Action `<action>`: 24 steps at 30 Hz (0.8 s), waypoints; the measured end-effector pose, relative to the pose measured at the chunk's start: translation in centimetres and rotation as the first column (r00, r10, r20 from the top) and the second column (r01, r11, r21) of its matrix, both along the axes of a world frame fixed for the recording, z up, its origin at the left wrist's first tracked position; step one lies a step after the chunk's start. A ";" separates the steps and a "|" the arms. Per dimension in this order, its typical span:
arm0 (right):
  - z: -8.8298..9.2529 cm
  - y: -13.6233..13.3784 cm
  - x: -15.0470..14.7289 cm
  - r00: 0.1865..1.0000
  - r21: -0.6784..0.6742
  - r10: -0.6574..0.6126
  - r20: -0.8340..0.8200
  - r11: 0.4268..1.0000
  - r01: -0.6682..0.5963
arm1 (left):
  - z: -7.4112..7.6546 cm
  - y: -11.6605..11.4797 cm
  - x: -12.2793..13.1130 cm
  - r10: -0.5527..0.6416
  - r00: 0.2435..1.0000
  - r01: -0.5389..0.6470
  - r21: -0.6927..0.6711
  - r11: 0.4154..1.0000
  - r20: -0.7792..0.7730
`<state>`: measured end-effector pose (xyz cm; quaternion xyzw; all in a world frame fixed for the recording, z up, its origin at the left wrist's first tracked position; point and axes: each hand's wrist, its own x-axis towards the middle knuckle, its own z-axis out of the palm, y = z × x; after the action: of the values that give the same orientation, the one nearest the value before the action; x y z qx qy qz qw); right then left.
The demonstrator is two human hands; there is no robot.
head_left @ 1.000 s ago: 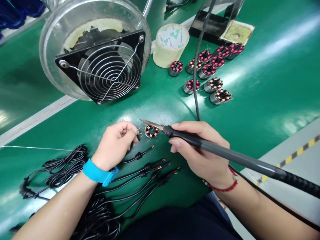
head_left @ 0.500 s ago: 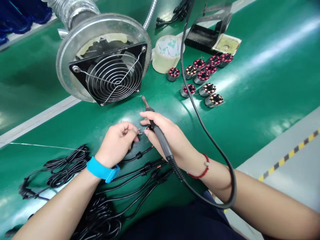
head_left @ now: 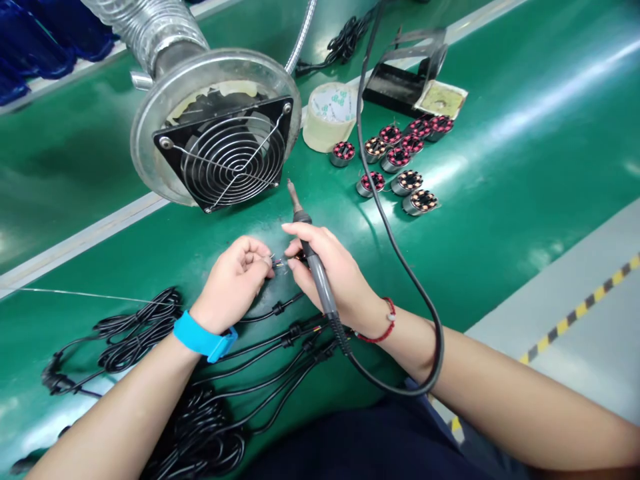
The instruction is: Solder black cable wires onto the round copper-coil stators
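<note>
My left hand (head_left: 234,283), with a blue wrist strap, is closed in a pinch on the bare wire ends of a black cable (head_left: 280,309) on the green bench. My right hand (head_left: 340,277) is closed round a soldering iron (head_left: 314,267); the iron's tip points up and away toward the fan. The fingertips of my right hand meet the left hand's at the wire ends, over a small wound motor stator that is almost wholly hidden beneath them.
A metal fume duct with a black guarded fan (head_left: 227,160) stands behind my hands. A tape roll (head_left: 327,115), several wound stators (head_left: 395,160) and a black iron stand (head_left: 405,87) lie at the back right. Coiled black cables (head_left: 200,420) lie near me.
My right hand swung the soldering iron from lying across the stator to pointing up and away, and its fingertips came to the wire ends. My left hand stayed put.
</note>
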<state>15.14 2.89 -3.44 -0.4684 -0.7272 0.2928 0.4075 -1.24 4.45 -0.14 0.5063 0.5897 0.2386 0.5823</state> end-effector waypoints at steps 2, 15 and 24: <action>0.1 -0.2 0.1 1.000 0.039 0.027 0.014 0.999 -0.028 | 0.0 0.0 0.0 -0.001 1.000 0.001 0.002 1.000 0.021; 0.0 0.0 0.0 0.967 -0.113 0.055 -0.248 0.990 -0.085 | 0.2 -0.6 -1.1 -0.169 0.980 0.190 0.232 0.954 -0.109; 0.0 0.1 0.3 0.966 -0.106 0.085 -0.244 0.988 -0.113 | 0.7 -0.9 -0.8 -0.233 0.891 0.405 0.452 0.794 -0.390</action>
<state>15.40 3.03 -3.44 -0.4164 -0.6767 0.4099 0.4479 -2.01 3.55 0.55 0.7694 0.4920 0.2028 0.3533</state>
